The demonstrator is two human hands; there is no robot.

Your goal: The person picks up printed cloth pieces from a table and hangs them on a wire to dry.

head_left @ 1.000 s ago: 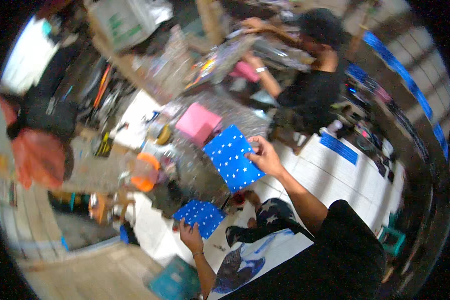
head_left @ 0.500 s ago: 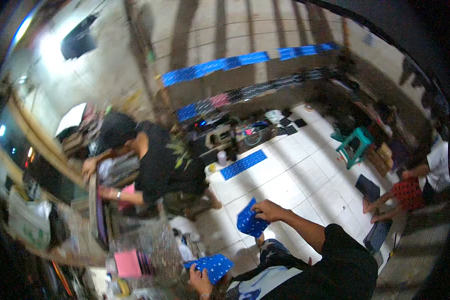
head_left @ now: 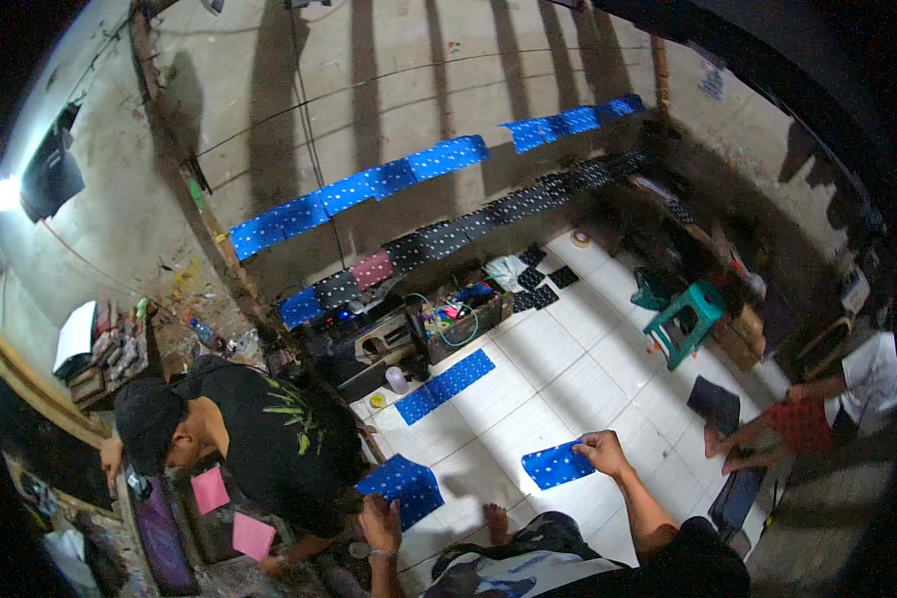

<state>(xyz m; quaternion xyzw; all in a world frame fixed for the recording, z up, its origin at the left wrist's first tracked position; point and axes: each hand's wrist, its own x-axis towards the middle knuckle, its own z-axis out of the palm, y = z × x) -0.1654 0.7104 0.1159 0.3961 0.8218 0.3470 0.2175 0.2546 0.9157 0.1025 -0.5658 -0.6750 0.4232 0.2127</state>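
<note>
My left hand (head_left: 381, 525) grips a blue fabric piece (head_left: 409, 488) with small white marks, which spreads out beyond the fingers over the white floor. Between the thumb and fingers of my right hand (head_left: 604, 453) is the edge of a second, similar blue piece (head_left: 556, 466), held in the air to the left of that hand. The two pieces are apart. A blue patterned strip (head_left: 447, 386) lies farther ahead on the white tiles (head_left: 533, 404).
At left a co-worker in a black shirt (head_left: 269, 424) bends over a bench with pink pieces (head_left: 254, 536). Blue pieces (head_left: 369, 184) and black ones (head_left: 448, 234) line the back wall. A green stool (head_left: 686, 324) and a seated person (head_left: 817, 399) are at right.
The view has shifted, so the wall pieces and co-worker appear farther left. My right hand has moved right with its blue piece. My left hand is raised farther forward, still gripping its piece.
</note>
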